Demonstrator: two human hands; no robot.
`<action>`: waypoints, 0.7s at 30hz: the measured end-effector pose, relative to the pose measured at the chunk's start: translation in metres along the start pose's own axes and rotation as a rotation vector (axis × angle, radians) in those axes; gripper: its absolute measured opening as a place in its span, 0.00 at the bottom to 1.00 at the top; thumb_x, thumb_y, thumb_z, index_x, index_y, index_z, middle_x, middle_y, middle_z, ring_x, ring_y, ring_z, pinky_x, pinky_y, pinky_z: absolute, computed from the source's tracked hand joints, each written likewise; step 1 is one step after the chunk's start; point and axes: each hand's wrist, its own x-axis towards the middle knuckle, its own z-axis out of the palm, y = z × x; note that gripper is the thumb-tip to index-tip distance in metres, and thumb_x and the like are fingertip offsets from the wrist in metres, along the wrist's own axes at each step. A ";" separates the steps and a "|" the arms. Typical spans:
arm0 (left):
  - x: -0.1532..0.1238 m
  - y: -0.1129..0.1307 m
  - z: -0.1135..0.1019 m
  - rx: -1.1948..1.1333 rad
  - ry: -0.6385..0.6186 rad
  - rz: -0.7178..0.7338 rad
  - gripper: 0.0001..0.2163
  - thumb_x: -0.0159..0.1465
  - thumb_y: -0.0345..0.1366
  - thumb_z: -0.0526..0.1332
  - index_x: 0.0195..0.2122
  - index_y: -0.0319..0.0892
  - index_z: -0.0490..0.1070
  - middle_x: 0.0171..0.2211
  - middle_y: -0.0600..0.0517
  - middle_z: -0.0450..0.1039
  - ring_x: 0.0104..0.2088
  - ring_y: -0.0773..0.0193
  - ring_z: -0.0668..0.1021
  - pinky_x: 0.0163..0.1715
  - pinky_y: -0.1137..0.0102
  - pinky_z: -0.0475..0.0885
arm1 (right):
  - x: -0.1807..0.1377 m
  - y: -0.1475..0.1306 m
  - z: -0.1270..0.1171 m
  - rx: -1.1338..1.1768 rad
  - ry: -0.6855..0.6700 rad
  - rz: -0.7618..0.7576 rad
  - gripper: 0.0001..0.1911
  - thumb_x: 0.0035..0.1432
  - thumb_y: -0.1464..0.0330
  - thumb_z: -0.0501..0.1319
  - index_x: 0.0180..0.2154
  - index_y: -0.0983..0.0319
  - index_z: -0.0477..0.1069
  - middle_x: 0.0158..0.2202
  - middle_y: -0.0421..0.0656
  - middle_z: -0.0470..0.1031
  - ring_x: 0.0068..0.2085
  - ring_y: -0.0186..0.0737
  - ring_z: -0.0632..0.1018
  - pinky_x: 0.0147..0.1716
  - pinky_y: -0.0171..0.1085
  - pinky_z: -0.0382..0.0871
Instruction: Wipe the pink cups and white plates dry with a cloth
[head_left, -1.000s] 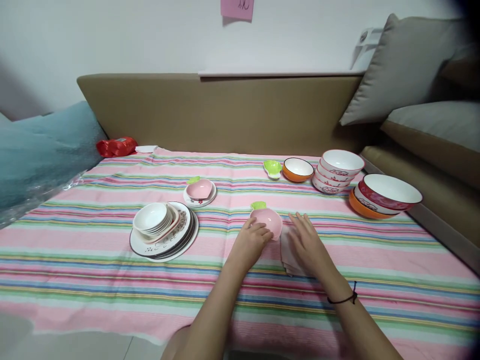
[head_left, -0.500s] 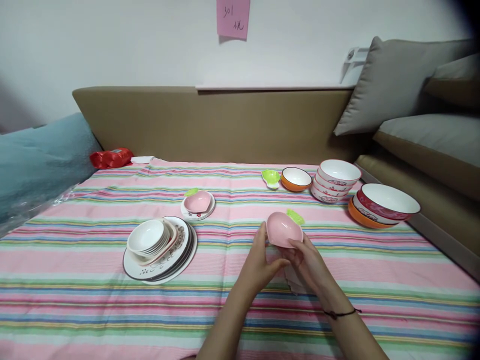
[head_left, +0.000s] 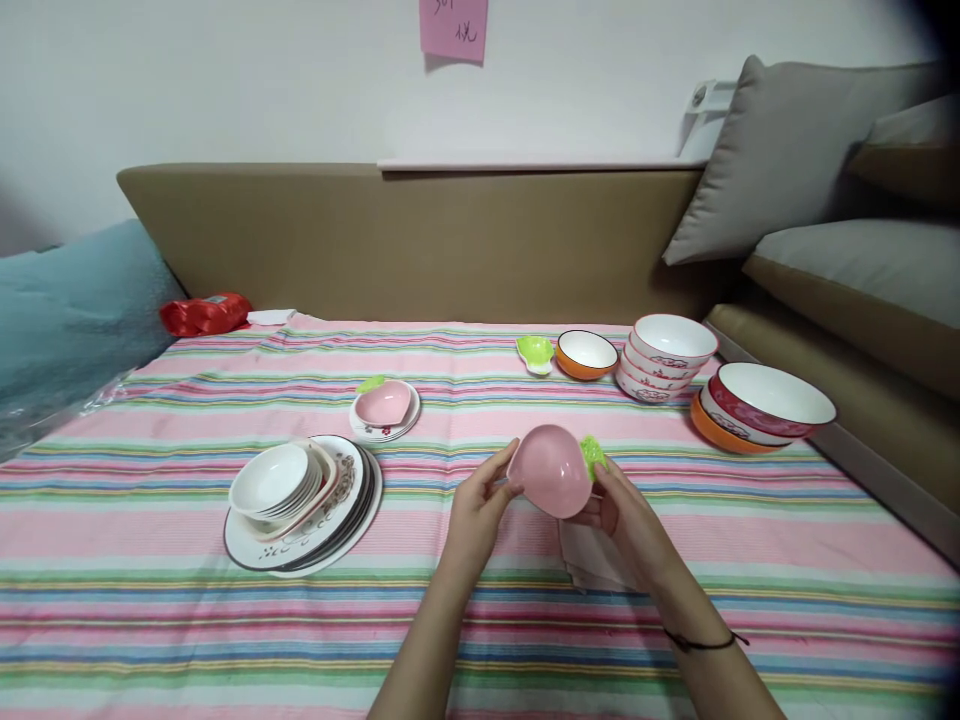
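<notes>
A pink strawberry-shaped bowl (head_left: 551, 472) with a green leaf handle is held up between my two hands, tilted so its inside faces me. My left hand (head_left: 480, 510) pinches its pointed left end between thumb and fingers. On the other side my right hand (head_left: 626, 515) grips it by the leaf handle, with fingers partly hidden under the bowl. Beneath the right hand, a folded pale cloth or paper (head_left: 592, 555) lies on the striped tablecloth (head_left: 315, 640). A similar pink bowl (head_left: 384, 404) rests on small white plates (head_left: 409, 425) to the left.
At left, several small white bowls (head_left: 270, 480) sit on a stack of plates (head_left: 349, 530). Toward the back are a green leaf-shaped dish (head_left: 535, 352), an orange bowl (head_left: 586, 368), stacked white-and-red bowls (head_left: 651, 385) and larger stacked bowls (head_left: 742, 425). Cushions (head_left: 810, 150) line the right side.
Both hands have turned the pink bowl so its leaf handle points right. My left hand has moved to its pointed end, my right to the leaf. The view has shifted slightly.
</notes>
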 end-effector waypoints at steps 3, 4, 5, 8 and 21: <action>0.001 0.000 0.000 -0.076 0.074 -0.030 0.23 0.57 0.44 0.65 0.53 0.42 0.73 0.55 0.44 0.71 0.54 0.51 0.74 0.48 0.63 0.75 | -0.003 -0.001 0.001 -0.049 -0.027 -0.005 0.28 0.52 0.50 0.64 0.52 0.56 0.68 0.38 0.44 0.80 0.34 0.46 0.81 0.35 0.44 0.76; 0.001 -0.001 -0.001 -0.085 0.110 -0.044 0.23 0.56 0.45 0.65 0.52 0.41 0.73 0.53 0.44 0.73 0.51 0.52 0.76 0.44 0.65 0.76 | -0.004 -0.001 0.001 -0.088 -0.035 -0.013 0.28 0.52 0.49 0.64 0.49 0.57 0.69 0.35 0.44 0.80 0.33 0.46 0.81 0.35 0.44 0.76; 0.002 -0.001 -0.001 -0.085 0.149 -0.063 0.23 0.56 0.45 0.66 0.50 0.40 0.74 0.51 0.44 0.75 0.47 0.54 0.78 0.41 0.67 0.76 | -0.005 -0.001 0.002 -0.135 -0.039 -0.028 0.27 0.51 0.48 0.65 0.48 0.58 0.70 0.33 0.44 0.80 0.33 0.46 0.81 0.34 0.44 0.76; 0.002 0.001 -0.002 -0.061 0.240 -0.148 0.22 0.54 0.48 0.67 0.45 0.38 0.77 0.41 0.45 0.80 0.33 0.60 0.81 0.29 0.72 0.74 | -0.007 0.000 0.003 -0.278 -0.051 -0.105 0.27 0.50 0.47 0.65 0.44 0.60 0.72 0.29 0.44 0.79 0.30 0.45 0.80 0.29 0.40 0.74; -0.003 -0.001 0.010 0.013 0.185 -0.200 0.22 0.55 0.53 0.63 0.34 0.35 0.78 0.21 0.48 0.77 0.24 0.61 0.79 0.24 0.72 0.69 | -0.002 0.024 0.014 0.070 -0.104 -0.054 0.40 0.46 0.42 0.64 0.56 0.54 0.65 0.58 0.48 0.70 0.56 0.49 0.72 0.53 0.47 0.69</action>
